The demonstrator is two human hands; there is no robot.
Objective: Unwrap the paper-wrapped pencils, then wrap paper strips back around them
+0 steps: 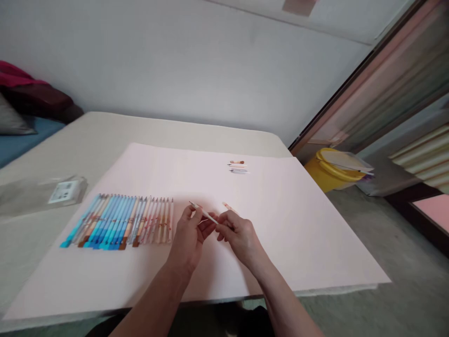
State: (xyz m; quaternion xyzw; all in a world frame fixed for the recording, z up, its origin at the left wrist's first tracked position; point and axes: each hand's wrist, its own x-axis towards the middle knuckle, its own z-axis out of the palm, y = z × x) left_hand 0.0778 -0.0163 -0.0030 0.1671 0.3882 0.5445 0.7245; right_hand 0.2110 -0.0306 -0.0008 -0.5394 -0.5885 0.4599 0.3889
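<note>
Both my hands meet over the pale sheet, right of a row of pens. My left hand [191, 229] is closed on the front part of a slim white pen [207, 216], its tip pointing up and left. The fingers of my right hand [240, 229] pinch the pen's other end. Just beyond my right hand lies a pale pen cap [229, 207] with reddish marks, partly hidden by the hand. Several blue, brown and clear pens [119, 220] lie side by side at the left, tips pointing away from me.
Toward the back of the pale sheet [298, 234] lie a brown-ended piece [237, 162] and thin pen parts [239, 171]. A clear plastic bag with a white label [63, 192] rests at the left. A yellow bucket [329, 171] stands on the floor at the right. A wall rises behind the table.
</note>
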